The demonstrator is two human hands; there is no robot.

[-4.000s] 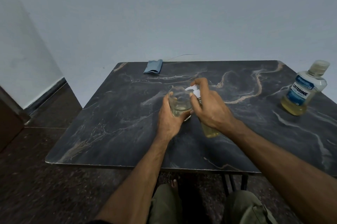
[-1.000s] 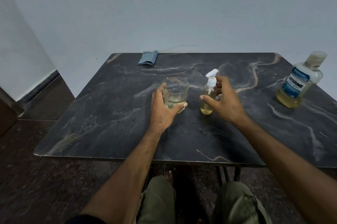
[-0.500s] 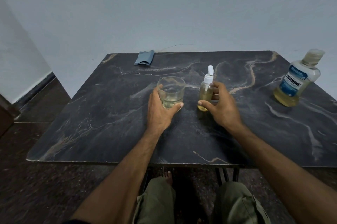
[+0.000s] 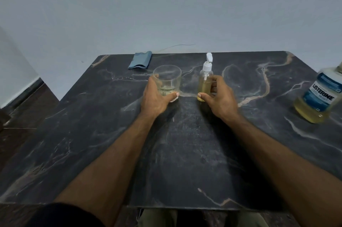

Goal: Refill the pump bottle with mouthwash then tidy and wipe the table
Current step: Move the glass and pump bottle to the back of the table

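A small clear pump bottle [image 4: 205, 79] with a white pump head and yellow liquid stands upright mid-table. My right hand [image 4: 218, 97] wraps around its lower part, thumb at its base. To its left stands a clear glass [image 4: 167, 81] with a little pale liquid at the bottom; my left hand [image 4: 156, 98] grips it from the near side. A Listerine mouthwash bottle [image 4: 319, 95], about a third full of yellow liquid, stands at the right edge. A folded blue cloth [image 4: 140, 60] lies at the table's far edge.
The dark marble-pattern table [image 4: 185, 152] stands against a pale wall. A dark floor shows at the left. My knees in olive trousers are under the near edge. A thin wire runs along the wall behind the cloth.
Four seconds ago my right hand pressed the pump over the glass. Now bottle and glass stand apart on the table, both pushed farther away, each still held. The pump spout has turned.
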